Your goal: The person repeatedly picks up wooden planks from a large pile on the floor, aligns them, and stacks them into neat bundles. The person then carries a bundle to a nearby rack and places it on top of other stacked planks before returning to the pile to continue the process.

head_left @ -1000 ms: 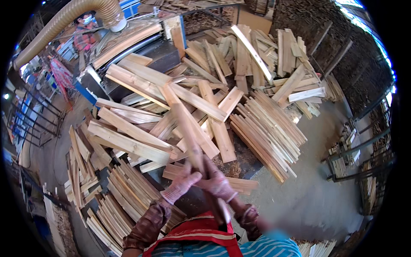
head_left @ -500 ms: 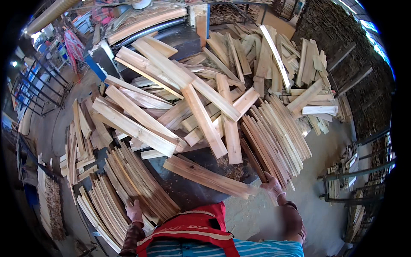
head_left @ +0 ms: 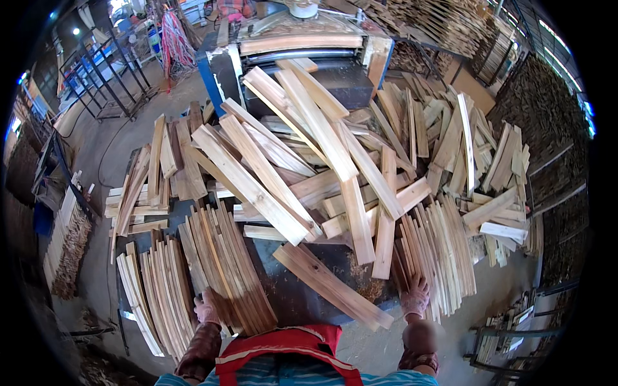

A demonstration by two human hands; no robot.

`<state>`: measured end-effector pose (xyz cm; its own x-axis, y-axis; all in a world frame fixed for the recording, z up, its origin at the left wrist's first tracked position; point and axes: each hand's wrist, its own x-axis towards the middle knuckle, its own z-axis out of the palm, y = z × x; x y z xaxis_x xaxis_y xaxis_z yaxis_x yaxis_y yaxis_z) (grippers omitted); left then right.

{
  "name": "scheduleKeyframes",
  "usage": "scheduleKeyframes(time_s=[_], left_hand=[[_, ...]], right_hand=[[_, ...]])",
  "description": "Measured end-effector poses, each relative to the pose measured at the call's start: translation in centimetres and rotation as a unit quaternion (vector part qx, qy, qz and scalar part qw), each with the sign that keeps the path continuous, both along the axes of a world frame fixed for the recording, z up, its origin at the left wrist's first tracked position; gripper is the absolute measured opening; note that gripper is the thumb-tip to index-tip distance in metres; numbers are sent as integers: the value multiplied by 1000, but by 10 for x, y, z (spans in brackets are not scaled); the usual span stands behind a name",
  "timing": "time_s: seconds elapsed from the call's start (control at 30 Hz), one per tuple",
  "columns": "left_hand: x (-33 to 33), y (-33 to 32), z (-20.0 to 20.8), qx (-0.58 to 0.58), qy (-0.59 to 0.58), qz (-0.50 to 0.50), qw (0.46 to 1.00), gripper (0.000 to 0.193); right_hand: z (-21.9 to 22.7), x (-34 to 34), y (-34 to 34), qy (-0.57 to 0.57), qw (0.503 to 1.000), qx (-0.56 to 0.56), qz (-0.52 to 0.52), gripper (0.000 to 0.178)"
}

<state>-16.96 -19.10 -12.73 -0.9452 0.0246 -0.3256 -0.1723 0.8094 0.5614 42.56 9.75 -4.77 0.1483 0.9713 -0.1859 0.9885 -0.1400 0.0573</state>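
Observation:
My gloved left hand (head_left: 207, 307) rests at the near end of a row of narrow boards stood on edge (head_left: 225, 270), beside a second row (head_left: 164, 289) to its left. Its fingers are partly outstretched against the wood. At the right, my gloved right hand (head_left: 415, 297) lies with its fingers spread against the near ends of another row of edge-on boards (head_left: 428, 257). A loose knotted plank (head_left: 331, 283) lies flat between my hands, its near end past the table's front edge. Neither hand is wrapped around a board.
A tangled heap of planks (head_left: 302, 161) covers the middle of the dark table (head_left: 267, 251). Behind it stands a machine with a roller (head_left: 302, 55). More loose boards (head_left: 444, 122) pile up at the far right. A metal rack frame (head_left: 106, 80) stands on the floor at the far left.
The view has swung, so the table appears straighter and the machine more central. My right hand's fingers now lie spread on the board ends. My left hand stays by the left rows.

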Motion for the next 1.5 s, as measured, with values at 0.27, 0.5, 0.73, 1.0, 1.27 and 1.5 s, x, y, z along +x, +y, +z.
scheduleKeyframes(time_s=[0.27, 0.5, 0.73, 1.0, 1.27, 1.5], left_hand=[[-2, -1, -6, 175, -97, -63, 978, 48], [-3, 57, 27, 119, -63, -18, 991, 74], [-43, 65, 14, 249, 13, -18, 968, 70], [-25, 156, 76, 374, 65, -188, 906, 63], [-5, 204, 119, 458, -20, -187, 869, 57], [26, 249, 119, 514, -123, -266, 806, 51]], right_hand=[[23, -47, 79, 92, 990, 101, -47, 59], [88, -246, 214, 247, 928, 152, 235, 89], [109, -373, 230, 163, 969, -23, 184, 89], [162, -431, 255, 321, 861, 86, 384, 107], [112, -405, 330, 149, 966, 47, 208, 87], [89, -406, 166, 350, 889, 78, 284, 103]])
